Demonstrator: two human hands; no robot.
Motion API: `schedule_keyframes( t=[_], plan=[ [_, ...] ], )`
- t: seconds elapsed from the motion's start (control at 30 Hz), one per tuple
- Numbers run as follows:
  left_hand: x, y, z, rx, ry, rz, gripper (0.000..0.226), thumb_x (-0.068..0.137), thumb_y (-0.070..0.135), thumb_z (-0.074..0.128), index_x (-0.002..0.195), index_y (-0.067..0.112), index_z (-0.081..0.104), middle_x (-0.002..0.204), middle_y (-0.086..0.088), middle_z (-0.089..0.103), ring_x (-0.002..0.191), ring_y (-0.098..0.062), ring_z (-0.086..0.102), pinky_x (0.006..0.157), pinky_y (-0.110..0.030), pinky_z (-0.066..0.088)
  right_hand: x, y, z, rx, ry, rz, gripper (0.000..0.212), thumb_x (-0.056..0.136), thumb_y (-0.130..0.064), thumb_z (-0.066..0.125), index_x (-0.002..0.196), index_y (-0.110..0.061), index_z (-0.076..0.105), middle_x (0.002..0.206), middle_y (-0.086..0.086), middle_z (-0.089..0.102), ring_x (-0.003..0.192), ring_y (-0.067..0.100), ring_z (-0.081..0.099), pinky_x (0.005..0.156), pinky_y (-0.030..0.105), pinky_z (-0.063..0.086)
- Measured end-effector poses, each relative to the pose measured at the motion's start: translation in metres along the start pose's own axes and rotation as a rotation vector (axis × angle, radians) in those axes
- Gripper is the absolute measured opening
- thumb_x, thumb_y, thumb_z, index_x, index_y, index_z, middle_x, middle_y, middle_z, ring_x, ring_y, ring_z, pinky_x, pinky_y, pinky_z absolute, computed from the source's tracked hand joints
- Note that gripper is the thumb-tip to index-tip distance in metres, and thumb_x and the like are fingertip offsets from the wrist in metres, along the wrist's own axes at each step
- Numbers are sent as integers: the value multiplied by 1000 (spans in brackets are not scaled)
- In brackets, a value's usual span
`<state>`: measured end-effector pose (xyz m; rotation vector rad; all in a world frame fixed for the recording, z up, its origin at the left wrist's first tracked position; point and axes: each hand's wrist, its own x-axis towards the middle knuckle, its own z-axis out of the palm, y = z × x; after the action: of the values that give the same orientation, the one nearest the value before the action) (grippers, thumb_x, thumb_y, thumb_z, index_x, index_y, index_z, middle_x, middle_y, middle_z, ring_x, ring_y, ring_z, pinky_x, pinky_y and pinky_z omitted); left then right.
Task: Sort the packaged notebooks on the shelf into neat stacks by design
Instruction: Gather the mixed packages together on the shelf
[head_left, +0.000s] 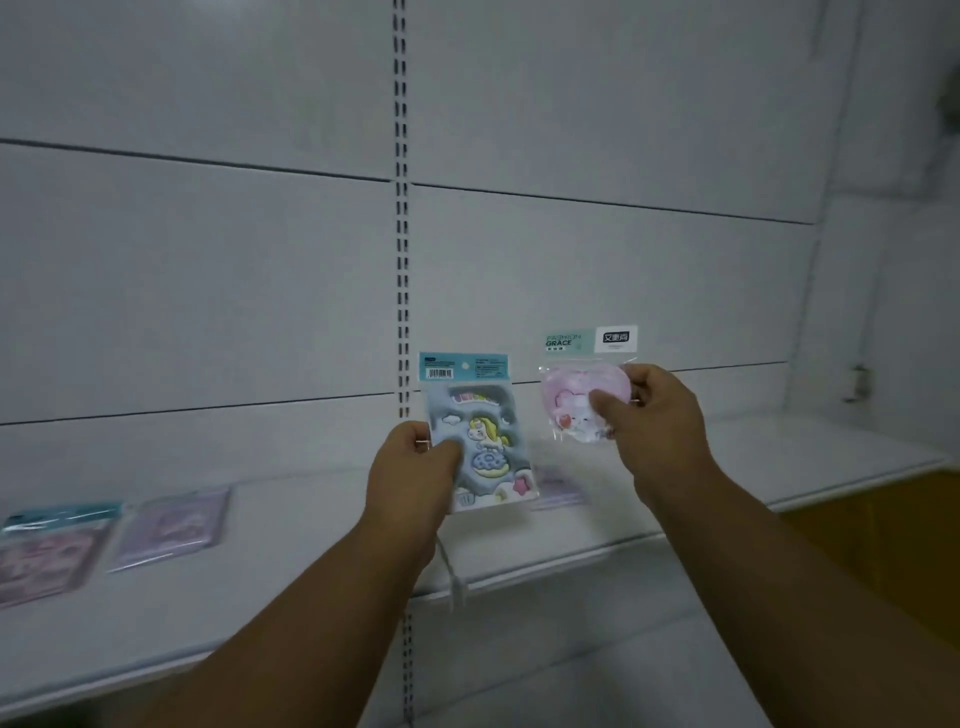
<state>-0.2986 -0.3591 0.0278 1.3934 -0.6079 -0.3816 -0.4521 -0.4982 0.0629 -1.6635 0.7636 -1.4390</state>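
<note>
My left hand (415, 462) grips a grey-blue packaged notebook with a unicorn design (480, 436) by its left edge, held upright above the white shelf (311, 525). My right hand (660, 415) pinches a pink heart-shaped packaged notebook (576, 395) by its right side, also upright, a little higher and to the right. A purple packaged notebook (558, 488) lies flat on the shelf behind the two held packs. At the far left of the shelf lie a pink packaged notebook with a teal header (47, 551) and a lilac one (174, 525) beside it.
White back panels rise behind the shelf, split by a slotted upright (401, 260). The shelf's front edge (519, 571) runs below my wrists. A yellow-brown surface (883, 551) shows at the lower right beyond the shelf's end.
</note>
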Motion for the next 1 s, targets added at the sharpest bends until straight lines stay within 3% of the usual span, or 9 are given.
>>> schedule_keyframes(
  t=[0.17, 0.27, 0.4, 0.6, 0.73, 0.83, 0.9, 1.0],
  plan=[
    [3, -14, 131, 49, -83, -84, 7, 86, 9, 65, 93, 7, 61, 89, -15, 73, 69, -28, 76, 57, -36, 61, 51, 39, -110, -118, 20, -21, 20, 82, -11, 73, 97, -21, 65, 97, 3, 70, 89, 23, 68, 80, 42, 60],
    [13, -26, 186, 99, -143, -132, 8, 88, 10, 68, 91, 5, 62, 90, -17, 74, 72, -30, 76, 67, -45, 64, 82, 62, -140, -132, 0, 0, 20, 83, -11, 73, 98, -21, 64, 97, 3, 70, 91, 23, 68, 81, 42, 60],
    [39, -44, 237, 191, -157, -129, 7, 88, 10, 69, 85, 7, 63, 88, -17, 75, 74, -31, 76, 71, -50, 63, 129, 96, -153, -136, -14, 23, 20, 81, -11, 75, 95, -22, 65, 95, 3, 72, 89, 24, 70, 84, 49, 58],
    [88, -55, 280, 275, -189, -169, 9, 88, 9, 70, 82, 7, 64, 84, -13, 75, 72, -27, 76, 70, -44, 64, 191, 145, -158, -139, -41, 70, 21, 80, -11, 75, 98, -18, 67, 96, 4, 73, 87, 24, 71, 81, 49, 60],
    [106, -59, 300, 351, -144, -203, 7, 83, 5, 71, 80, 2, 66, 86, -20, 74, 75, -33, 75, 73, -49, 63, 223, 165, -160, -145, -86, 90, 23, 81, -12, 75, 102, -17, 66, 97, 5, 73, 86, 23, 72, 79, 44, 61],
    [109, -64, 314, 578, -131, -170, 19, 77, 16, 75, 87, 1, 69, 81, -15, 74, 67, -26, 70, 65, -38, 62, 237, 181, -159, -122, -127, 114, 23, 82, -9, 74, 104, -10, 68, 99, 9, 74, 85, 25, 72, 74, 39, 61],
    [105, -63, 321, 799, -109, -115, 24, 75, 27, 76, 90, 9, 69, 82, -5, 69, 69, -19, 63, 56, -24, 49, 244, 191, -158, -130, -185, 132, 19, 83, -10, 73, 102, -9, 69, 98, 7, 74, 85, 24, 71, 75, 37, 60],
    [99, -61, 330, 1001, -67, -82, 28, 77, 30, 75, 101, 15, 69, 87, -2, 62, 78, -18, 59, 64, -22, 43, 257, 202, -161, -140, -279, 143, 8, 86, -10, 69, 93, -11, 69, 94, 9, 74, 82, 25, 70, 75, 37, 59]
  ],
)
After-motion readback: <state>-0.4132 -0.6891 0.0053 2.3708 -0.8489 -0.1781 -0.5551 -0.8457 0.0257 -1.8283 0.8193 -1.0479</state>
